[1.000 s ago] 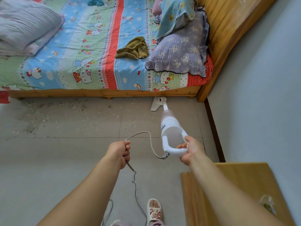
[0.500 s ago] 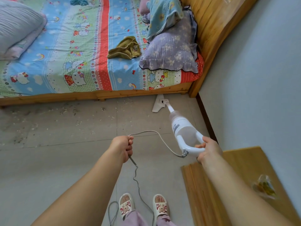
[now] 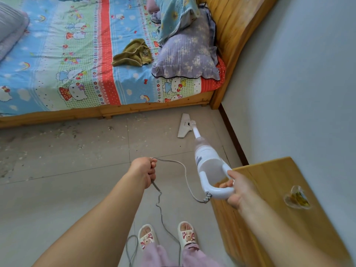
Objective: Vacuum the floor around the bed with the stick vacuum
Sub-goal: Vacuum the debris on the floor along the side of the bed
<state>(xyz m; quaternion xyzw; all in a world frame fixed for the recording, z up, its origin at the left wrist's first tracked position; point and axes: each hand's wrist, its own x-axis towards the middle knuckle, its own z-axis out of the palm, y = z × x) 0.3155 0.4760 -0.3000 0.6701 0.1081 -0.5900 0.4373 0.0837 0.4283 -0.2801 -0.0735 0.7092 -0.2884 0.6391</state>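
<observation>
Stick vacuum (image 3: pixel 207 160) is held by R hand (image 3: pixel 238 188) at its white loop handle; fingers curled round the lower bar of the loop, thumb on top. Vac body is angled fwd and down toward the bed (image 3: pixel 81 60). Floor head (image 3: pixel 184 125) is seen flat on the floor (image 3: pixel 57 170), turned roughly parallel to the wall (image 3: pixel 298 83), near the bed's corner post, apart from the bed frame (image 3: pixel 107 110).

Grey cord (image 3: pixel 185 176) is gripped in L hand (image 3: pixel 145 169), fist closed round it. From the fist one run arcs across to the handle base; the other run drops to the floor and is looped between and beside the slippers (image 3: pixel 165 236).

Debris (image 3: pixel 57 132) (pale flecks, dark specks) is noted on the tiles along the bed edge, mostly L of the floor head.

On bed: cartoon-print sheet, olive cloth (image 3: pixel 133 53) crumpled mid-mattress, lilac floral pillow (image 3: pixel 187 54) w/ a blue pillow (image 3: pixel 175 16) stacked on it against the headboard (image 3: pixel 231 26), folded grey bedding (image 3: pixel 11 29) at far L.

Wooden tabletop (image 3: pixel 269 189) is seen at R, against the wall; clear heart-shaped dish (image 3: pixel 297 197) is set on it, contents unclear. R hand is over the tabletop's near-L corner.
</observation>
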